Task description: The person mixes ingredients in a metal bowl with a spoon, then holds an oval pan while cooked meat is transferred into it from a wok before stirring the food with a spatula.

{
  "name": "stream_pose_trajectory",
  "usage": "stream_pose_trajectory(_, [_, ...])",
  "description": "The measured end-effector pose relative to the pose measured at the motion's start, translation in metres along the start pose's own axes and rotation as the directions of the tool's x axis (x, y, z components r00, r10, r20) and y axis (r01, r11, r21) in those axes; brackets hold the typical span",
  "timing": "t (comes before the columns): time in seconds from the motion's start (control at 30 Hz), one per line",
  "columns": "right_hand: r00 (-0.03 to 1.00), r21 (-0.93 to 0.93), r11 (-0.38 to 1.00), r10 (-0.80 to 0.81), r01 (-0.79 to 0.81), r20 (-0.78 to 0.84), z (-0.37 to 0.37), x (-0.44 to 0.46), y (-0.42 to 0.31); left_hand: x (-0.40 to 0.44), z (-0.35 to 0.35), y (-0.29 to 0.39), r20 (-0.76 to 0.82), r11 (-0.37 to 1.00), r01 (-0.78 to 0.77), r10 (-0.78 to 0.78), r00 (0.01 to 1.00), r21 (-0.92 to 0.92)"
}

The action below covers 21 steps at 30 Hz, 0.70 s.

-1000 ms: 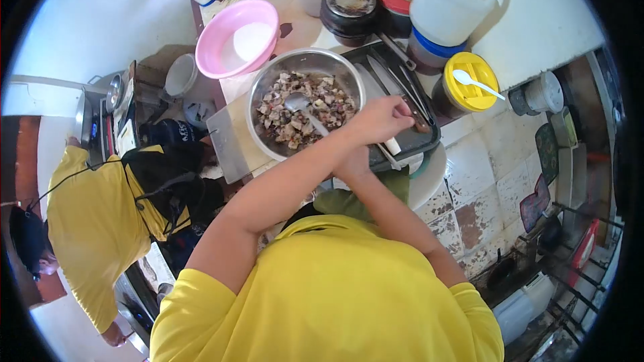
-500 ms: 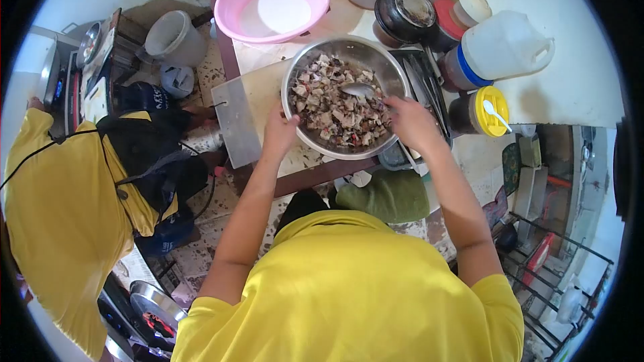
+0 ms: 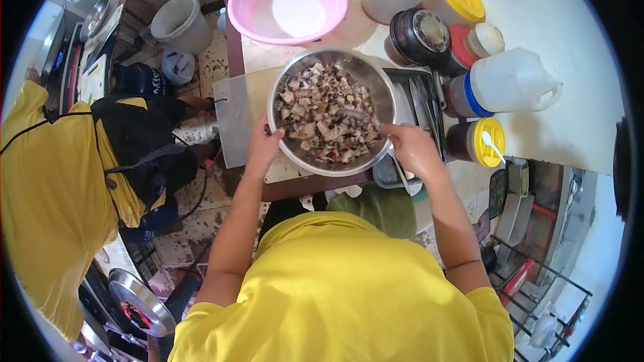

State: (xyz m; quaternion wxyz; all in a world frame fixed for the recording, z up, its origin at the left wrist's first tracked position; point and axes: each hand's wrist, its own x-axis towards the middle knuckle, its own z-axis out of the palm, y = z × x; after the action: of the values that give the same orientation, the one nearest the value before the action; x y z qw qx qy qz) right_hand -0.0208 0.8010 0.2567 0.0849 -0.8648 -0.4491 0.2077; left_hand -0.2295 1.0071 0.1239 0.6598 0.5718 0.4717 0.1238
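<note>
A steel bowl [image 3: 274, 104] of chopped, mixed food [image 3: 329, 110] stands near the table's front edge, over a pale cutting board [image 3: 231, 110]. My left hand [image 3: 264, 147] grips the bowl's left rim, thumb on the edge. On the right side my right hand [image 3: 410, 147] is closed on the spoon [image 3: 352, 114], whose bowl lies partly buried in the food. Right of the bowl, a dark tray [image 3: 439, 110] holds knives and tongs.
A pink basin [image 3: 288, 7] stands behind the bowl. Lidded tubs, a dark pot [image 3: 428, 30] and a white jug [image 3: 510, 80] line the right back. A yellow-lidded jar [image 3: 488, 142] is at right. Another person in yellow [image 3: 54, 194] stands at left.
My hands have moved from crossed near the tray to either side of the bowl, with the left on its rim and the right on the spoon. The spoon has sunk deeper into the food.
</note>
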Motion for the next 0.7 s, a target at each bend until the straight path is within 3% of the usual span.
stream_pose_trajectory(0.13, [0.999, 0.103, 0.995, 0.013, -0.008, -0.044, -0.004, 0.034, 0.008, -0.005, -0.004, 0.01, 0.023, 0.998, -0.006, 0.008, 1.0, -0.06])
stream_pose_trajectory(0.17, [0.994, 0.084, 0.994, -0.063, 0.071, -0.094, 0.018, 0.051, 0.012, -0.009, -0.002, 0.016, 0.002, 0.999, 0.017, -0.017, 1.0, -0.031])
stream_pose_trajectory(0.27, [0.995, -0.083, 0.992, -0.086, 0.091, 0.055, 0.059, 0.066, -0.026, -0.001, 0.001, 0.01, -0.029, 1.0, 0.009, -0.009, 1.0, -0.013])
stream_pose_trajectory(0.43, [0.981, -0.222, 0.957, -0.166, 0.185, 0.105, 0.035, 0.05, -0.005, -0.005, 0.001, 0.001, -0.168, 0.993, -0.118, 0.113, 0.979, -0.019])
stream_pose_trajectory(0.57, [0.993, -0.305, 0.95, 0.042, -0.072, -0.106, -0.021, 0.045, 0.012, -0.004, 0.001, -0.012, -0.15, 0.986, -0.166, 0.162, 0.975, -0.012])
stream_pose_trajectory(0.7, [0.997, -0.376, 0.924, 0.049, -0.065, -0.051, -0.005, 0.116, 0.035, 0.008, -0.002, -0.003, -0.125, 0.989, -0.147, 0.148, 0.981, 0.023])
